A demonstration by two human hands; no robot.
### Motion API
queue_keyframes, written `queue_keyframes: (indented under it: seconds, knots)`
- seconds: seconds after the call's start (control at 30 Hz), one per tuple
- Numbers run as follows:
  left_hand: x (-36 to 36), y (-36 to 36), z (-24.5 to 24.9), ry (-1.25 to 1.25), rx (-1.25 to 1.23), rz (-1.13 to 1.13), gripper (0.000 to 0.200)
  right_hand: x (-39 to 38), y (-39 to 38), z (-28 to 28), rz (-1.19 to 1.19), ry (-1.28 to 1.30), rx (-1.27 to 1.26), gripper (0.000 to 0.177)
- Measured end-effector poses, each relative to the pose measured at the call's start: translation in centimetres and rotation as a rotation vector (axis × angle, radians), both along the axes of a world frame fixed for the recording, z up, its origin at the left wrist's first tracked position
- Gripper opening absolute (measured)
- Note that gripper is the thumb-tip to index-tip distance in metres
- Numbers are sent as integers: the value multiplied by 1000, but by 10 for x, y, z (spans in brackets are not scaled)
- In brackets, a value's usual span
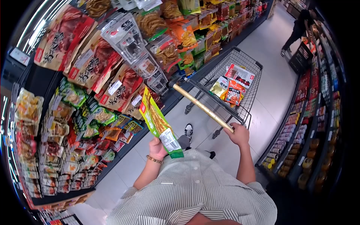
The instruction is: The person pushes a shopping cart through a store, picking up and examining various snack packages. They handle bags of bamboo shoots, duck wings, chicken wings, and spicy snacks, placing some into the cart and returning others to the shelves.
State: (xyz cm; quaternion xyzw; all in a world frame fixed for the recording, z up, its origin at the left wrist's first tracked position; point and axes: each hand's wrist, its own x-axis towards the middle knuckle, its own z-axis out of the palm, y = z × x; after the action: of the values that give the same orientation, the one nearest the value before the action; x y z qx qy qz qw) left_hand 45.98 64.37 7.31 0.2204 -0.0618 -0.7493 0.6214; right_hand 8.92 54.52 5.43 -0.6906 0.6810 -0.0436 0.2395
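A green and yellow snack packet (pixel 157 119) is gripped near its lower end by my left hand (pixel 158 148), close in front of my striped shirt. It stands tilted, its top leaning to the left, and a white label shows low on it. My right hand (pixel 238 134) is wrapped round the right end of the pale handle (pixel 202 107) of a shopping cart (pixel 256 67). Inside the wire basket lie a red and white packet (pixel 240 76), an orange packet (pixel 234 92) and a pale yellow-green packet (pixel 219 86).
Shelves of packaged food, with large red and tan bags (pixel 122 88), run along my left. On the right stand shelves of jars and cans (pixel 288 131). Up the tiled aisle (pixel 272 56) a person in dark clothes (pixel 300 28) is beside a black basket (pixel 301 58).
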Motion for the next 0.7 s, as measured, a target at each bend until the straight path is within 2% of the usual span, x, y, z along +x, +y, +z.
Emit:
queue_keyframes:
  seconds: [0.17, 0.23, 0.37, 0.43, 0.5, 0.57, 0.6, 0.7]
  knots:
    - [5, -62, -9, 67, -66, -136, 55, -10, -19, -16, -64, 20, 14, 67]
    - [9, -85, -10, 53, -11, -114, 53, -9, -23, -12, -110, 69, 18, 68]
    - [24, -141, -11, -7, -95, -218, 58, -2, -29, -9, -217, 176, 41, 68]
    - [27, -164, -1, -75, -81, -253, 61, 5, -37, 2, -234, 136, 61, 67]
    - [32, -188, -1, -39, -72, -317, 65, 10, -45, -1, -243, 92, 90, 66]
    - [30, -208, -1, -178, -71, -343, 69, 4, -54, -12, -387, 66, 48, 63]
    - [31, -218, -4, -152, -111, -390, 67, 4, -61, -7, -412, 70, 97, 64]
    - [27, -240, -9, -292, -25, -402, 63, 2, -78, -8, -417, 109, 138, 66]
